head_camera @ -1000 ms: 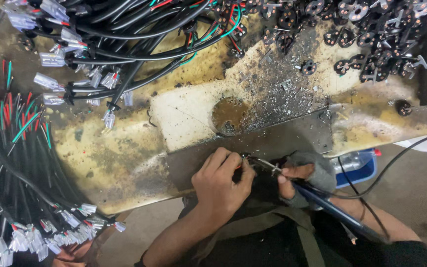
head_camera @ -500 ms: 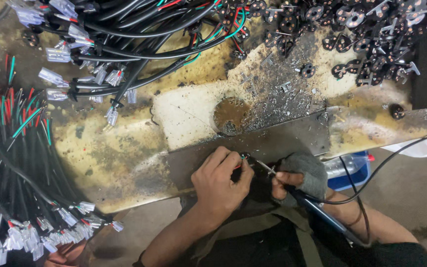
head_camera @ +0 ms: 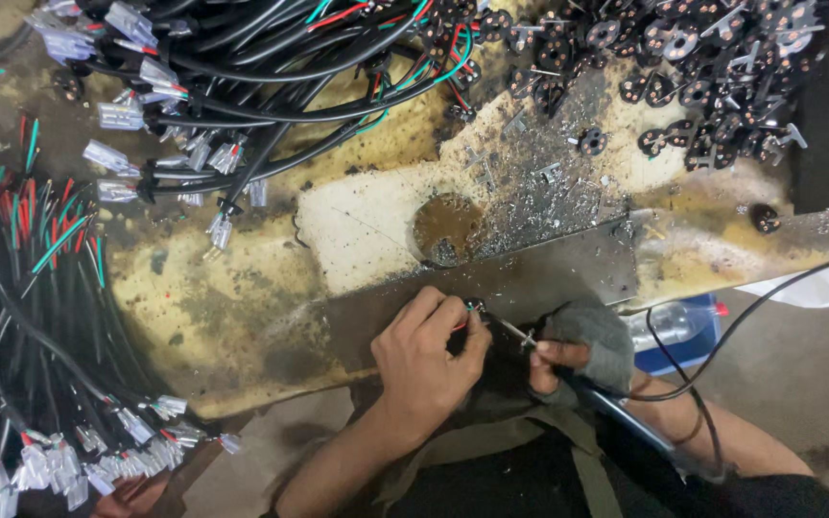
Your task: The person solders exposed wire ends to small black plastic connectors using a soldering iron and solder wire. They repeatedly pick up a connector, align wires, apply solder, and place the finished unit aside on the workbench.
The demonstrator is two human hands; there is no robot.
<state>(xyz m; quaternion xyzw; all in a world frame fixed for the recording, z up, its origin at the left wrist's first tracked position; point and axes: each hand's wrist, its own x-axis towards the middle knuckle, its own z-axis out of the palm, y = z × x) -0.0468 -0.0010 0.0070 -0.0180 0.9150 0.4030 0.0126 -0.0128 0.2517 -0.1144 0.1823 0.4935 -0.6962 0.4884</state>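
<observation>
Scorched bench [head_camera: 242, 307]: left hand [head_camera: 429, 360] pinches wire [head_camera: 467, 312], right hand [head_camera: 578, 350] w/ iron [head_camera: 616, 408].

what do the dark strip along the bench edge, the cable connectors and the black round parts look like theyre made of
Dark strip: looks like bare metal, dull grey, flat, with shiny flecks scattered on it. Cable connectors: clear, slightly frosted plastic, since the insides show through. Black round parts: probably moulded plastic, matte black with coppery spots and some silvery metal tabs; too small to be sure. Benchtop: stained, scorched board, material unclear.
</observation>
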